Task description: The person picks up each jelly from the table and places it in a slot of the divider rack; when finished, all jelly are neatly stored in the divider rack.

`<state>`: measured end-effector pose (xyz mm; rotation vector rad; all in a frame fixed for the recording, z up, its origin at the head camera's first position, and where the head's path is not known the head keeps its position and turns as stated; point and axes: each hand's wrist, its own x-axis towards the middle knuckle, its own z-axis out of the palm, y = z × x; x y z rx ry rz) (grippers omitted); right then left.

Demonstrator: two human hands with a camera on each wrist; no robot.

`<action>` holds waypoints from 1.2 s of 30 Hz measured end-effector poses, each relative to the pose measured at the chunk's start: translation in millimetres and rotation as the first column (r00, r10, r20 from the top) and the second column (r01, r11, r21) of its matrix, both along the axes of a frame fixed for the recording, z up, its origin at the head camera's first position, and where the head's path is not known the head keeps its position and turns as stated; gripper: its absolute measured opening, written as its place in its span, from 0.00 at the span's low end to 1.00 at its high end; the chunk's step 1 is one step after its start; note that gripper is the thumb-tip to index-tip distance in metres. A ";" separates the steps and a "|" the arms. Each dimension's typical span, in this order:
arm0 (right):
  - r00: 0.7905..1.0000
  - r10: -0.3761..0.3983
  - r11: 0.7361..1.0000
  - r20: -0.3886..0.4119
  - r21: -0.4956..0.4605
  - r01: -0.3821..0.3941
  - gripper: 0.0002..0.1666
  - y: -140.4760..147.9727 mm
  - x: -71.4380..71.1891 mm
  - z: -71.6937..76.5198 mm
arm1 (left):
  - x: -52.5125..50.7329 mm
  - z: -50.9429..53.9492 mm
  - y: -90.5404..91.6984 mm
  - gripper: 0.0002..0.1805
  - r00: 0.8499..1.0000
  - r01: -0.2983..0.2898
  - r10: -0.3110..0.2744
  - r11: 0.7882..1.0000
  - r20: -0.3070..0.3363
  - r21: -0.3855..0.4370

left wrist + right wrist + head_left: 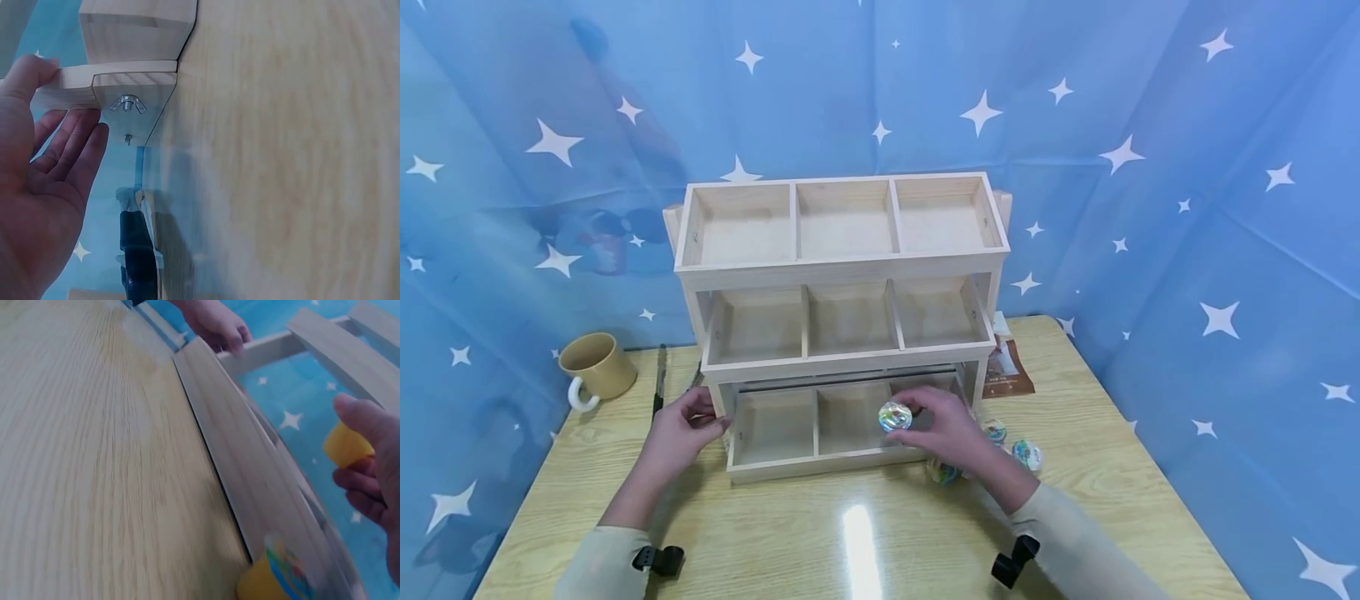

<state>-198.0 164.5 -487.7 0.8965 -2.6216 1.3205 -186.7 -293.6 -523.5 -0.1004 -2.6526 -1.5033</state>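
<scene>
Low at the rack (pixel 842 272), my right hand (pixel 946 427) pinches a tub (pixel 895 416) that a slack grip could drop, while my left hand (pixel 679 432) grips the rack's side.

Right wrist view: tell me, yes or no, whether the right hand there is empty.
No, the right hand holds a small yellow cup between its thumb and fingers.
</scene>
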 end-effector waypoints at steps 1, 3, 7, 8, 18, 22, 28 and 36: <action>1.000 0.017 1.000 -0.007 0.000 -0.017 0.28 -4.9 -1.0 0.8 | -0.1 0.3 -0.3 0.20 1.000 0.002 -0.002 1.000 0.000 0.000; 0.998 0.058 0.998 -0.025 0.001 -0.058 0.27 -14.4 -3.6 1.6 | -0.1 1.1 -0.5 0.20 1.000 0.002 -0.002 1.000 -0.003 0.000; 0.993 0.112 0.994 -0.026 0.018 -0.112 0.28 -30.8 -10.4 0.5 | -0.8 1.4 -1.4 0.20 1.000 0.010 -0.010 1.000 -0.013 -0.001; 0.992 0.123 0.992 -0.017 0.021 -0.122 0.28 -34.2 -12.0 -0.1 | -1.0 1.3 -1.4 0.21 1.000 0.010 -0.010 1.000 -0.014 0.001; 0.985 0.151 0.987 0.088 0.034 -0.154 0.30 -68.0 -22.7 -3.5 | -1.3 1.3 -0.8 0.20 1.000 0.012 -0.013 1.000 0.027 0.005; 0.970 0.181 0.983 0.163 -0.002 -0.183 0.31 -82.3 -25.5 -1.2 | -0.7 3.7 0.7 0.20 1.000 0.012 -0.013 1.000 0.029 0.009; 0.960 0.222 0.972 0.171 0.040 -0.232 0.32 -101.3 -29.0 -0.7 | -0.6 4.7 1.8 0.20 0.999 0.017 -0.018 1.000 0.034 0.023; 0.953 0.258 0.961 0.159 0.064 -0.271 0.31 -122.6 -35.3 -1.9 | -0.1 4.4 3.0 0.18 1.000 0.013 -0.013 1.000 0.019 0.014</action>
